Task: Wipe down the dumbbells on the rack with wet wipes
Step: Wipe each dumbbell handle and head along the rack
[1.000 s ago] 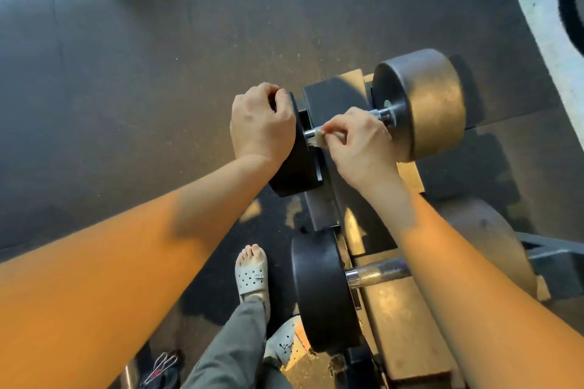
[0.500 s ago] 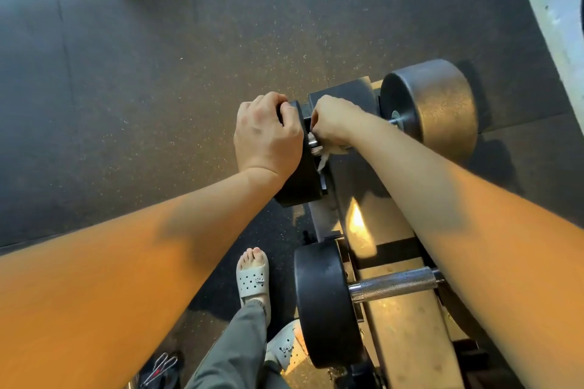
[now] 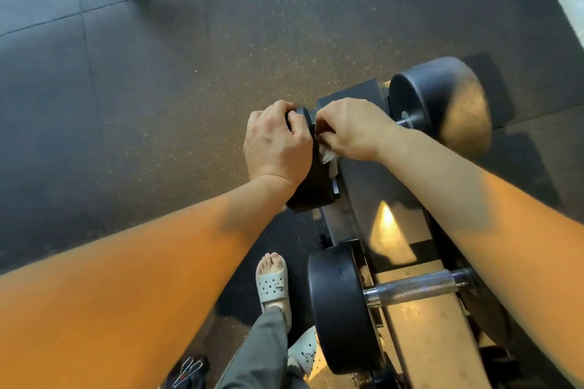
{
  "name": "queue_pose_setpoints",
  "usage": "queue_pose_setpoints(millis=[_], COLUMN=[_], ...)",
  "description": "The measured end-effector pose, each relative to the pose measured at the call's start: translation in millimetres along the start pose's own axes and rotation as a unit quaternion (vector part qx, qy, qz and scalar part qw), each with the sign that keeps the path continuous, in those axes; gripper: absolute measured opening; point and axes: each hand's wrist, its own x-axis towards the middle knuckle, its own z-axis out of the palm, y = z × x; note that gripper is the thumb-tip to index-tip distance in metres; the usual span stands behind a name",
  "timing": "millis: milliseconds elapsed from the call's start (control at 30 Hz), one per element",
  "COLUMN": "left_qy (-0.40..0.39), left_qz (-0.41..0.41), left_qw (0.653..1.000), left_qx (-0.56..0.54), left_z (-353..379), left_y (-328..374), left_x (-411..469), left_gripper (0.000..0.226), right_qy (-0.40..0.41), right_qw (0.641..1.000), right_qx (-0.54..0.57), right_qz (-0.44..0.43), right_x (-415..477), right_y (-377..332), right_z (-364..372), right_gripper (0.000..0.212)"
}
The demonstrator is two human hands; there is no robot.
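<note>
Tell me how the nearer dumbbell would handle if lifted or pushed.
The nearer dumbbell is probably heavy: thick, solid-looking heads. Its knurled handle should resist slipping. Round heads might roll if pushed, though the rack seems to cradle them.

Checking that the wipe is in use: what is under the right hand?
A crumpled white wipe pokes out beneath the right hand, against the dumbbell. The hand covers most of the wipe and the bar there.

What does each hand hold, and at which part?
The left hand grips the left head of the upper dumbbell by the rim. The right hand holds a wet wipe on its handle.
</note>
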Motion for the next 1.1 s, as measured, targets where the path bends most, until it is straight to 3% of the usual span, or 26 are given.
queue_pose_setpoints(millis=[33, 100, 200, 300, 433, 500, 733, 800, 933, 1000, 1100], left_qy=[-0.001, -0.001, -0.002, 0.013, 0.007, 0.012, 0.0, -0.004, -0.004, -0.002, -0.001], left_qz=[-0.004, -0.008, -0.01, 0.007, -0.003, -0.014, -0.016, -0.011, -0.006, -0.003, 0.009], left_qw=[1.0, 1.0, 1.0, 1.0, 1.0, 1.0, 0.999, 0.999, 0.999, 0.999, 0.999], left_qx=[-0.001, 0.002, 0.009, 0.012, 0.01, 0.01, 0.029, 0.037, 0.044, 0.048, 0.052], left_z=[-0.5, -1.0, 1.0, 3.9, 5.9, 5.7, 1.9, 1.9, 2.7, 3.4, 3.4], left_y=[0.9, 2.6, 2.6, 0.5, -2.4, -2.2, 2.2, 2.6, 1.3, -0.4, -1.0], left_x=[-0.4, -0.7, 1.2, 2.0, 2.1, 2.2, 0.4, 0.6, 1.2, 1.4, 0.4], left_gripper=[0.027, 0.027, 0.03, 0.041, 0.043, 0.045, 0.045, 0.039, 0.034, 0.035, 0.043], right_qy=[0.034, 0.176, 0.335, 0.348, 0.33, 0.313, 0.326, 0.331, 0.311, 0.304, 0.309], right_qw=[0.998, 0.983, 0.933, 0.852, 0.714, 0.673, 0.591, 0.54, 0.423, 0.405, 0.45], right_qx=[-0.042, -0.054, 0.122, 0.368, 0.546, 0.582, 0.611, 0.639, 0.716, 0.743, 0.736], right_qz=[0.014, 0.016, 0.045, 0.131, 0.288, 0.331, 0.414, 0.437, 0.46, 0.438, 0.401], right_x=[-4.8, -21.3, -47.0, -58.0, -54.7, -50.8, -39.8, -29.8, -13.6, -22.0, -33.1], right_y=[-5.3, -14.2, -21.2, -32.1, -49.0, -52.3, -61.5, -57.1, -40.1, -39.4, -56.5], right_z=[6.8, 35.4, 78.0, 90.3, 87.9, 86.5, 98.3, 101.1, 93.4, 85.8, 81.3], right_gripper=[0.004, 0.004, 0.011, 0.021, 0.017, 0.015, 0.006, 0.007, 0.033, 0.034, 0.017])
